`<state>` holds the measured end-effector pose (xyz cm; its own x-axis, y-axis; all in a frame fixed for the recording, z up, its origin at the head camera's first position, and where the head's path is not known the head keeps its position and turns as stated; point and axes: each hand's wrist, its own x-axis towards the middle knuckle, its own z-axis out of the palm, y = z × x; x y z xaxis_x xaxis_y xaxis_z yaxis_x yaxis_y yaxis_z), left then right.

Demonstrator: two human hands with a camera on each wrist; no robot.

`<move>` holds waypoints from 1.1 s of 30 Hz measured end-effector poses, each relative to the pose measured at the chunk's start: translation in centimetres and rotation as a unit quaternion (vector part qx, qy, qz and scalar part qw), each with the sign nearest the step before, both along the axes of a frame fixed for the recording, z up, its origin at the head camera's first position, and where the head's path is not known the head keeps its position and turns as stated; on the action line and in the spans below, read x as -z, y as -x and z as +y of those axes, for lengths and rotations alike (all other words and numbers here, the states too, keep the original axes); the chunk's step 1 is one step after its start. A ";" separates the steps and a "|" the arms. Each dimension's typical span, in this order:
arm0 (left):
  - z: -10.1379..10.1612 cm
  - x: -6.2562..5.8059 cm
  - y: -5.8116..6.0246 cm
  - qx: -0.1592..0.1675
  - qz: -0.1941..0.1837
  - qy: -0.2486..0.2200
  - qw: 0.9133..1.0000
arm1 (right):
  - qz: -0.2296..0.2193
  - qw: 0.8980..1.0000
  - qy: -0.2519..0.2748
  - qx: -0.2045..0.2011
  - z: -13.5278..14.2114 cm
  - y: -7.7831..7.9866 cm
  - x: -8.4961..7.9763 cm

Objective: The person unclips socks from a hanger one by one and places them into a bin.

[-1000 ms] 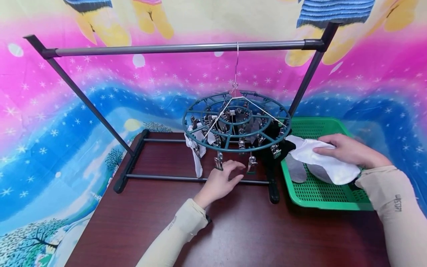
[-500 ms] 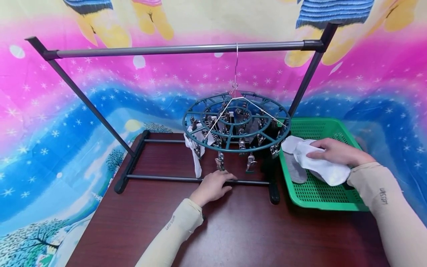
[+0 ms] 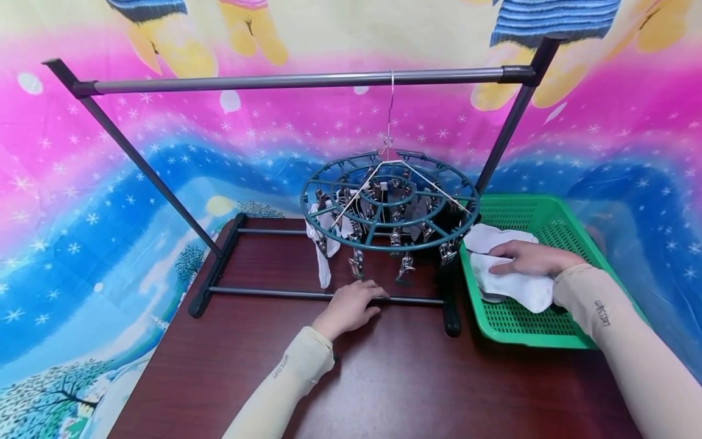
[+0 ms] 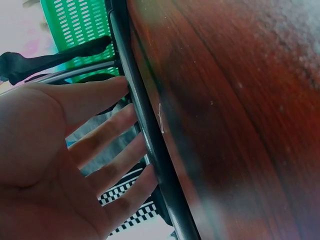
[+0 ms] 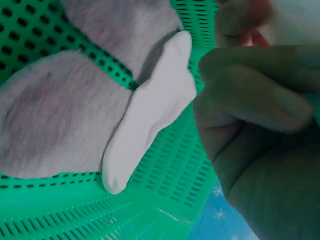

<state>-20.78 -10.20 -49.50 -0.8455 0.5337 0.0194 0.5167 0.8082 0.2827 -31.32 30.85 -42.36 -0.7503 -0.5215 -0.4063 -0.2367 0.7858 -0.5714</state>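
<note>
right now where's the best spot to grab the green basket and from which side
Probably grip the green basket by its near rim, coming from the person's side: that edge is long, straight and uncovered, whereas a rack foot stands by the left wall and the right sleeve crosses the right wall.

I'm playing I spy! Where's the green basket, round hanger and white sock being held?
Green basket (image 3: 540, 342): head view, front rim.
Round hanger (image 3: 386, 249): head view, outer ring's front.
White sock (image 3: 521, 288): head view, lower part.
</note>
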 end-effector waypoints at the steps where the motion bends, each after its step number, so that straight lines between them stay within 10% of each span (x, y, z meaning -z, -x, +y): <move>1: 0.0 0.0 0.0 0.001 -0.002 0.003 1.000 | 0.014 1.000 -0.011 -0.010 0.0 0.1 0.1; 13: -0.2 -0.1 0.0 0.004 -0.008 0.005 1.000 | -0.024 1.000 -0.004 -0.017 1.8 0.2 -0.7; 21: -0.3 0.0 0.1 0.006 -0.010 -0.002 1.000 | 0.094 0.994 -0.050 -0.039 2.3 0.5 0.0; 33: -0.4 -0.2 0.2 0.006 -0.012 -0.003 1.000 | 0.146 0.984 -0.097 -0.037 1.3 1.8 1.3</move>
